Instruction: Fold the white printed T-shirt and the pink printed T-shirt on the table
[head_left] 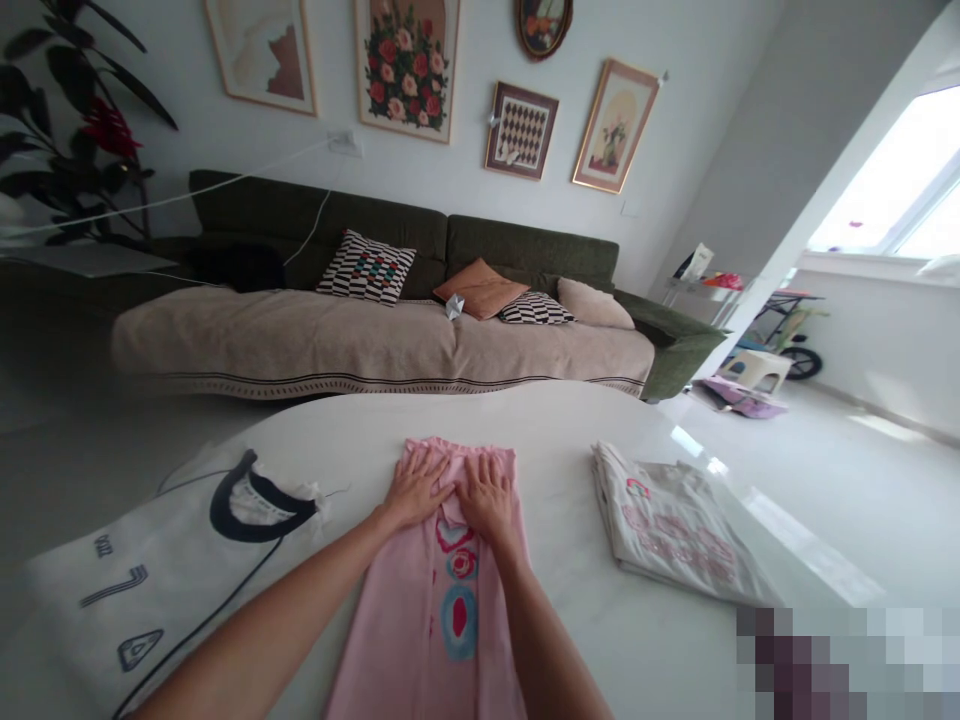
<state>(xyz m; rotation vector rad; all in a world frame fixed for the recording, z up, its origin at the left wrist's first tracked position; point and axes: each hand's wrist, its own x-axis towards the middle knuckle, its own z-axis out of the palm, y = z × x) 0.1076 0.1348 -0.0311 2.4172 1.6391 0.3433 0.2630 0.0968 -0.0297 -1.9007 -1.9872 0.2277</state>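
A pink garment (397, 610) with a gathered, ruffled far edge lies lengthwise on the white table (562, 610). Red, white and blue shapes are printed down its middle, and its near end runs out of view. My left hand (416, 487) rests flat on its upper left part, fingers spread. Beside it, my right hand (486, 490) presses flat on the upper right part, fingers pointing away from me. Neither hand grips the cloth. Left of the garment lies a white shirt (172, 570) with a dark collar band. A folded grey garment (667, 520) with pink lettering lies to the right.
Beyond the table stands a green sofa (525, 235) with a beige cover (337, 340) and several cushions. A leafy plant (75, 130) is at the far left. On the right floor are a white stool (757, 368) and a purple item (739, 397).
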